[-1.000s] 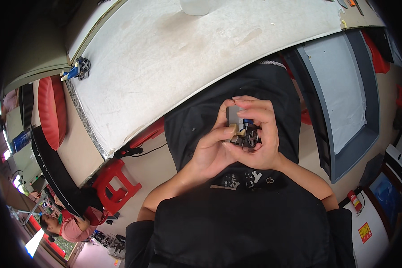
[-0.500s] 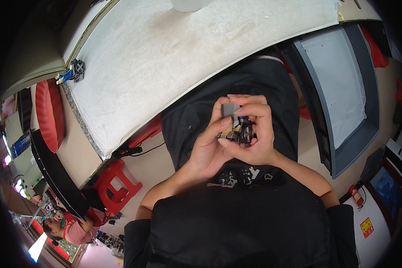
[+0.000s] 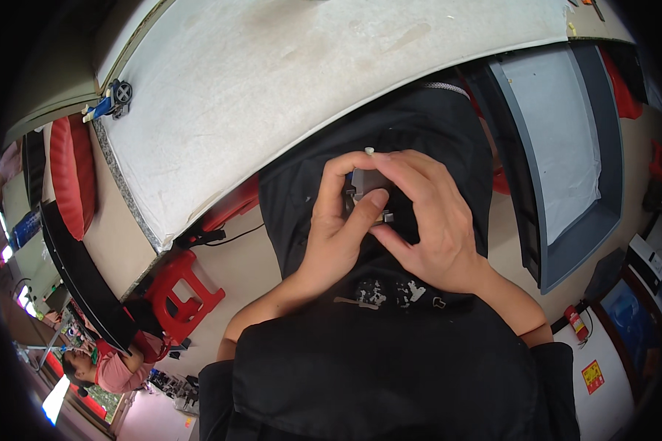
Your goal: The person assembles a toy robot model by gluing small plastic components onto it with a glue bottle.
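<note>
Over my lap, my left hand (image 3: pixel 338 220) grips a small figurine (image 3: pixel 368 181). Its grey block-like part faces up, under my left thumb, and a bit of blue shows beside it. My right hand (image 3: pixel 441 220) is closed around the other side, its thumb at the figurine's lower edge. The fingertips of both hands meet at the top, where a tiny whitish piece (image 3: pixel 369 151) sticks up. Fingers hide most of the figurine. A similar-looking blue figurine with a black spoked wheel (image 3: pixel 112 101) stands at the table's far left corner.
The white-covered table (image 3: pixel 287 95) lies ahead. A grey tray (image 3: pixel 541 250) lined with white sheet stands at the right. To the left are a red stool (image 3: pixel 184 294), a red cushion (image 3: pixel 72 176) and a black cable (image 3: pixel 239 235). Another person (image 3: pixel 118 367) sits at lower left.
The figurine has been turned in my hands, and its wheel is now hidden. My right hand has shifted right and opened out somewhat. The whitish piece now shows at the fingertips.
</note>
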A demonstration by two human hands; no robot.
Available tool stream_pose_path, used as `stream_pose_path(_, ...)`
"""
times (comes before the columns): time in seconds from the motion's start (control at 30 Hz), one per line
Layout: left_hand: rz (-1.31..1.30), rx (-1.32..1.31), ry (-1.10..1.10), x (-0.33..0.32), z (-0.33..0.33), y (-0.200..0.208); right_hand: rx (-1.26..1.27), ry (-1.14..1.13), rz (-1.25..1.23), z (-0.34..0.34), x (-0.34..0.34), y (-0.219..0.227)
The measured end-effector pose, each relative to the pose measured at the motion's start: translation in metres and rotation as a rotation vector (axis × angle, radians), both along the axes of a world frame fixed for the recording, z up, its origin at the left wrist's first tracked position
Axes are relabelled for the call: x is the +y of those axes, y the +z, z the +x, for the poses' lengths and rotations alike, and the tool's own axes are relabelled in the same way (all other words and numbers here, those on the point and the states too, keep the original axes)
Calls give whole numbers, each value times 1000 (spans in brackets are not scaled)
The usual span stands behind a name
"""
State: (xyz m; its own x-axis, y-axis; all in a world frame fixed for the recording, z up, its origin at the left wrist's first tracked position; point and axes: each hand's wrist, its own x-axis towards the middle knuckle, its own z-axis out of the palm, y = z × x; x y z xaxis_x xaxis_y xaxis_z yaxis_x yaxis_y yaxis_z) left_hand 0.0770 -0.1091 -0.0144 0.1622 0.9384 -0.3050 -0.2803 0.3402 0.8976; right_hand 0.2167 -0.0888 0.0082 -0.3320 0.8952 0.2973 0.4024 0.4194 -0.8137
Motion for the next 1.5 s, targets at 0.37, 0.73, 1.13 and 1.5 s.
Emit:
stream_pose_path(0.37,-247,-304,-44,9,-3,9,78,-55,-84,2,-5,-3)
stream_pose_path(0.73,-367,-565,-206,11,-9,1,340,-11,-408,20,2,-21)
stream_pose_path(1.13,-246,-457,-284,12,-7,0,348,100,-488,33,8,-14)
stream_pose_path(1.5,108,-100,-165,7,2,1,67,-16,85,18,-2,-5)
